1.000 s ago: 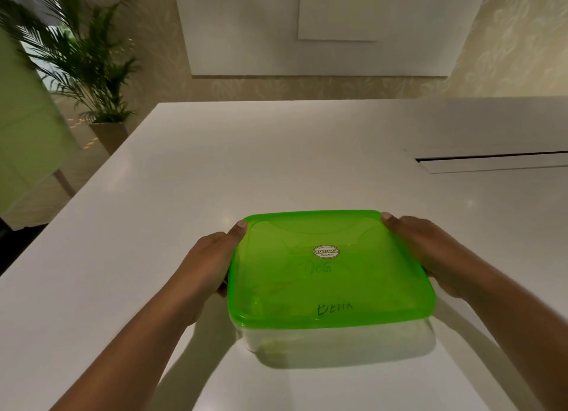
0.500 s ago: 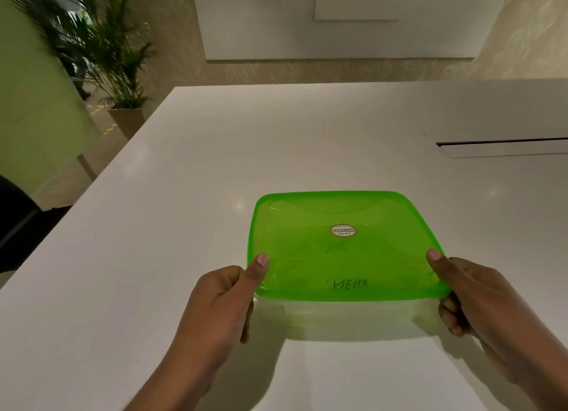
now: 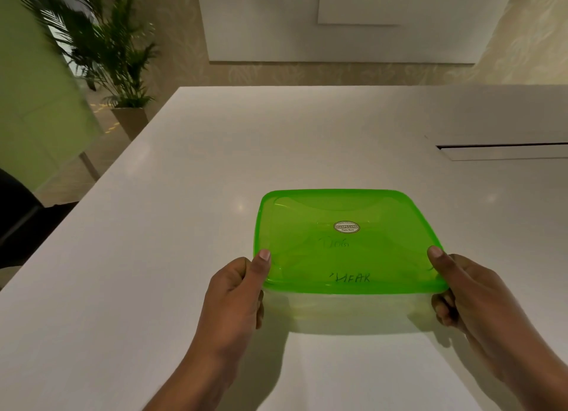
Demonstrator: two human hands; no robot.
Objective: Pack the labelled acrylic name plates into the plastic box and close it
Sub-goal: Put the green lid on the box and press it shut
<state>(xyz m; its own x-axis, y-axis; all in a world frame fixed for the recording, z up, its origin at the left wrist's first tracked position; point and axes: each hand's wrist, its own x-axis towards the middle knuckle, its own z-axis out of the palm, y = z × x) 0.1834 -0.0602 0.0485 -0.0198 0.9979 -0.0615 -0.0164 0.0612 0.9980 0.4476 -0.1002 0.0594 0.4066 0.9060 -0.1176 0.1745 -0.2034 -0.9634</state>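
Observation:
A clear plastic box (image 3: pixel 347 310) stands on the white table (image 3: pixel 153 257) with its translucent green lid (image 3: pixel 347 241) lying on top. Handwritten labels on the name plates inside show faintly through the lid. My left hand (image 3: pixel 236 291) grips the box's near left corner, thumb pressed on the lid's edge. My right hand (image 3: pixel 464 291) holds the near right corner the same way, thumb on top and fingers curled under the rim.
A dark slot (image 3: pixel 504 149) runs across the tabletop at the right. A potted palm (image 3: pixel 104 48) stands on the floor beyond the table's left corner. A dark chair (image 3: pixel 15 220) is at the left edge.
Both hands slid from the lid's far side edges back to its near corners. The box now sits a little further from me.

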